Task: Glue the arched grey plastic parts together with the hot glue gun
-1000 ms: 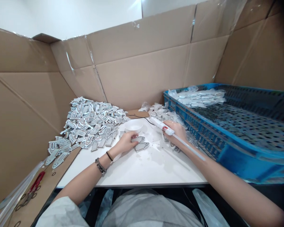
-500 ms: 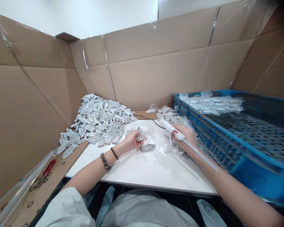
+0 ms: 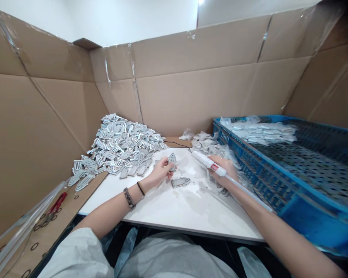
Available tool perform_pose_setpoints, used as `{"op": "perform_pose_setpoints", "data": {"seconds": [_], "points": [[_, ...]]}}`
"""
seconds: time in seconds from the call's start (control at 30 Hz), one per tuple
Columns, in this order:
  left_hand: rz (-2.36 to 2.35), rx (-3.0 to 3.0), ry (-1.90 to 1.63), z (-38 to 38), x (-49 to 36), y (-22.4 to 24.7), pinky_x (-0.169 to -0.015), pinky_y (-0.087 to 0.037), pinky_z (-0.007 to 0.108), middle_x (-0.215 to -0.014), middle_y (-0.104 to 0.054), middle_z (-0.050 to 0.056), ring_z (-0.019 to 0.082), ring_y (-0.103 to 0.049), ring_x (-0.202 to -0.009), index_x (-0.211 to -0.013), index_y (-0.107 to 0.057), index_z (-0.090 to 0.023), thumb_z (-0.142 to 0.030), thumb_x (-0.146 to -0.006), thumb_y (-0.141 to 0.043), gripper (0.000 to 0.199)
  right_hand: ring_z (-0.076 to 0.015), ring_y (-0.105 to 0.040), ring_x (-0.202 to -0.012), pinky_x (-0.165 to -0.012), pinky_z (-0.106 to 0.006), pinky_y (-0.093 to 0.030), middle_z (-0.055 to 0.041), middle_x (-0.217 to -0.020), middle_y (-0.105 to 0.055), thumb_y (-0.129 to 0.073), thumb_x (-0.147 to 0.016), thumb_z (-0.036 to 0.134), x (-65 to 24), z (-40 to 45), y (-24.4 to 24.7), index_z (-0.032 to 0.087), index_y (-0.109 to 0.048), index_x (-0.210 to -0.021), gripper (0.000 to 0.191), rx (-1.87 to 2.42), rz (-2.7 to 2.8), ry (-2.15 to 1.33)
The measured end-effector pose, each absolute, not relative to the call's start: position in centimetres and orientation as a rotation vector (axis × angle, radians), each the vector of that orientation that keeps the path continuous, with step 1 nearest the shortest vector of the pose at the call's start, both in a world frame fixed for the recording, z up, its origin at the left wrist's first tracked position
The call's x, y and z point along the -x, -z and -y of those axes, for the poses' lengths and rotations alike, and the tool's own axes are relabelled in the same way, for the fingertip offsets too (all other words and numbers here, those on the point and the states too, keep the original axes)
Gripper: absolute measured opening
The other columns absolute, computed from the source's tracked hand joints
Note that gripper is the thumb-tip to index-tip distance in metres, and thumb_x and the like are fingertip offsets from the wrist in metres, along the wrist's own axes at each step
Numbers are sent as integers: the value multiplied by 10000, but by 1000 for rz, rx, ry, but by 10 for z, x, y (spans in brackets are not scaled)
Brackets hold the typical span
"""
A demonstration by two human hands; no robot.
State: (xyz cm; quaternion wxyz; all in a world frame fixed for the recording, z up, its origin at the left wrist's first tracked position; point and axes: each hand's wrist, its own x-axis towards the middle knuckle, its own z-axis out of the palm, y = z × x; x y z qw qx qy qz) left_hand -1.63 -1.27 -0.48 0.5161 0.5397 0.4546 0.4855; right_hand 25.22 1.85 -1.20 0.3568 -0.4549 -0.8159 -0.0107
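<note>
My left hand [image 3: 162, 170] pinches a small grey metal piece [image 3: 172, 161] upright, its pointed end up, over the white board [image 3: 174, 208]. Just below it, a second flat metal piece [image 3: 180, 182] lies on the board. My right hand [image 3: 224, 172] is closed around a white pen-like tool [image 3: 209, 163] with a red mark, whose thin tip points up and left. A clear tube [image 3: 249, 193] runs from the tool back along my right forearm. Left of my left hand rises a large pile of similar metal pieces [image 3: 124, 143].
Bagged pieces [image 3: 205, 143] lie behind my right hand, against a blue crate [image 3: 258, 177] holding stacked white packets [image 3: 261, 130]. Red-handled snips [image 3: 58, 202] and clear strips [image 3: 26, 227] are at the left. Cardboard walls [image 3: 185, 92] surround the board.
The metal piece in my left hand has turned slightly and sits a little higher. My right hand and the tool have shifted slightly left. The whole view has moved a little.
</note>
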Motion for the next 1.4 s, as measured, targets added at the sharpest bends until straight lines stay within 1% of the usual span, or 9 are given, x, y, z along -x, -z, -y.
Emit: {"op": "perform_pose_setpoints", "data": {"seconds": [0.27,0.37,0.5,0.6,0.77,0.9,1.07,1.27,1.4], "points": [[-1155,-1295,-1230,10,16,7,-330,-263,154,-645,-560,-29,39,-395,-399,-791,-507,-174,-590,-816,-681,452,-261,-674,-874,-716,-334,-487,-84,-981,-721,-465,-786,229,-252,-20,16,234,-672,-930,252,1108,2146,54],[-1131,-1333,-1229,9,17,11,-347,-324,164,-669,-551,-26,47,-442,-424,-793,-525,-163,-570,-817,-686,439,-260,-675,-866,-709,-329,-480,-98,-977,-721,-477,-795,211,-253,-21,17,238,-668,-913,227,1111,2174,36],[-1032,-1438,-1200,9,17,14,-462,-472,195,-726,-586,2,100,-581,-580,-840,-566,-145,-532,-751,-772,447,-263,-680,-916,-765,-323,-493,-120,-1018,-726,-491,-778,184,-253,-20,14,220,-683,-943,256,1025,2201,-12],[-971,-1470,-1199,9,15,14,-538,-518,222,-794,-645,52,127,-614,-672,-856,-587,-129,-546,-734,-788,478,-251,-677,-953,-793,-299,-496,-111,-1028,-727,-494,-750,180,-250,-17,12,207,-686,-934,267,950,2263,-62],[-963,-1480,-1178,13,13,11,-595,-529,243,-872,-698,100,146,-641,-721,-926,-633,-107,-512,-747,-801,474,-231,-675,-898,-776,-283,-478,-105,-996,-725,-494,-749,212,-246,-14,11,190,-683,-933,264,932,2323,-99],[-961,-1481,-1172,15,12,10,-604,-533,242,-881,-710,102,152,-654,-728,-948,-649,-100,-497,-739,-815,478,-228,-670,-879,-769,-286,-466,-73,-994,-724,-496,-706,219,-243,-15,15,204,-675,-931,288,947,2310,-110],[-938,-1476,-1171,16,9,10,-603,-532,237,-870,-714,96,152,-656,-735,-966,-657,-97,-500,-734,-818,492,-215,-657,-842,-709,-274,-433,-70,-949,-717,-477,-737,242,-240,-13,14,208,-666,-904,255,938,2317,-86],[-959,-1465,-1169,17,9,11,-634,-540,252,-841,-720,93,158,-669,-724,-972,-656,-98,-512,-721,-826,513,-192,-606,-712,-624,-263,-368,-55,-778,-662,-478,-773,252,-238,-12,14,213,-597,-737,131,1137,2369,58],[-959,-1472,-1164,17,9,12,-629,-534,249,-831,-724,93,151,-666,-696,-964,-656,-95,-549,-700,-828,553,-188,-586,-674,-601,-262,-327,-45,-722,-629,-501,-759,228,-238,-15,18,214,-571,-712,85,1221,2364,143]]}}
